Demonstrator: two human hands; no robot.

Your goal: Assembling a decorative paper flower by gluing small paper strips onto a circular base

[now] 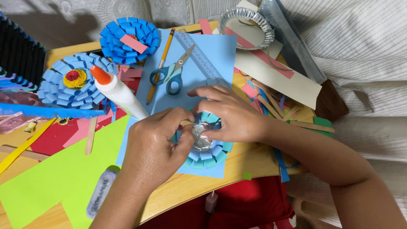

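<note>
A teal paper flower [207, 152] of looped strips lies on a light blue sheet [203, 63], with a shiny foil piece [202, 139] at its middle. My left hand [154, 146] holds a white glue bottle [116, 91] with an orange cap and pinches a thin wooden stick [186, 123] whose tip touches the foil. My right hand [231, 112] rests on the flower's upper right edge and steadies it with its fingers.
Two finished blue paper flowers [74, 85] [129, 40] lie at the left and back. Blue-handled scissors [171, 74], a pencil [161, 63] and a ruler [199, 55] lie on the blue sheet. A foil dish [248, 25], paper scraps [275, 106], green paper [63, 174] and a glue tube [99, 193] surround it.
</note>
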